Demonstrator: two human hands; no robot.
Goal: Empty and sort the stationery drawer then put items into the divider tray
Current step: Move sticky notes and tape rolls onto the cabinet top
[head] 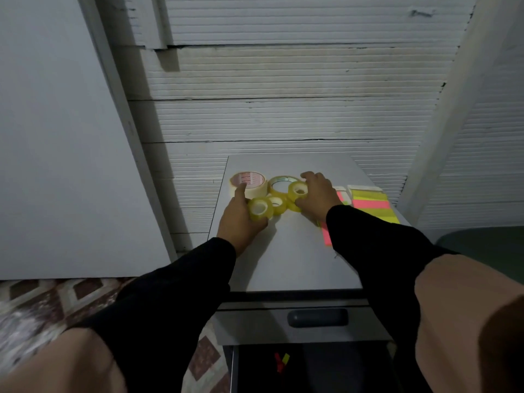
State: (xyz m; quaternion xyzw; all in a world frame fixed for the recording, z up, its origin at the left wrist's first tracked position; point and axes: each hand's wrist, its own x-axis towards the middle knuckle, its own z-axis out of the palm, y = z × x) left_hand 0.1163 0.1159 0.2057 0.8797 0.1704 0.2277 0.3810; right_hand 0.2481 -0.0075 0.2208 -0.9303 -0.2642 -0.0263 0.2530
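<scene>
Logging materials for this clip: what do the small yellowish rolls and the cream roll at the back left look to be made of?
Small yellowish rolls: seemingly clear plastic adhesive tape, glossy and translucent, on pale cores. Cream roll: likely paper masking tape, matte and opaque, its core printed in red.

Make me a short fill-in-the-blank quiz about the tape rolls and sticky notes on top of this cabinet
1. The left hand grips a small roll of ____ tape.
2. The masking tape lies at the ____ end of the row of rolls.
3. The sticky notes lie to the ____ of the right hand.
4. The drawer below the cabinet top is ____.

Missing words: clear; left; right; open
</scene>
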